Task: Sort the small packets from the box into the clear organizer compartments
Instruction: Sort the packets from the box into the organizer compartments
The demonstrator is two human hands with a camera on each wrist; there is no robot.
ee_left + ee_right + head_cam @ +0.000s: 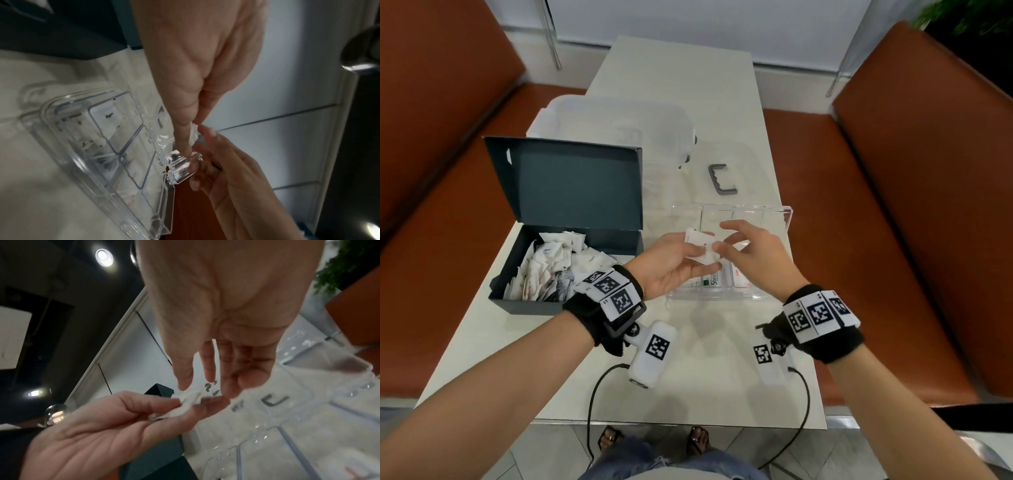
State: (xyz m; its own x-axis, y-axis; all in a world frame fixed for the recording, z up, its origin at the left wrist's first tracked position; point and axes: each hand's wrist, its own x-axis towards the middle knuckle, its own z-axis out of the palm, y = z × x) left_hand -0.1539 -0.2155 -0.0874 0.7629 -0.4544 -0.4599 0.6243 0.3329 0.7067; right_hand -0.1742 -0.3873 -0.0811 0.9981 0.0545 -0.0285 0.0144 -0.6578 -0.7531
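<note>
Most packets (pixel 548 267) are still in the box (pixel 524 301) left of the organizer (pixel 726 291), which holds few; both hands (pixel 674 263) (pixel 756 253) pinch white packets (pixel 702 248) above it.

Glossy clear plastic organizer (pixel 787 216); matt cardboard box (pixel 565 181).

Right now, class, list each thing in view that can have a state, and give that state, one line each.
Dark box: lid open, many packets inside.
Clear organizer: lid open, some compartments holding packets.
White packets: held above the organizer, between both hands.
Left hand: palm up, holding the packets.
Right hand: fingertips pinching a packet.
Grey handle: lying loose on the table.
</note>
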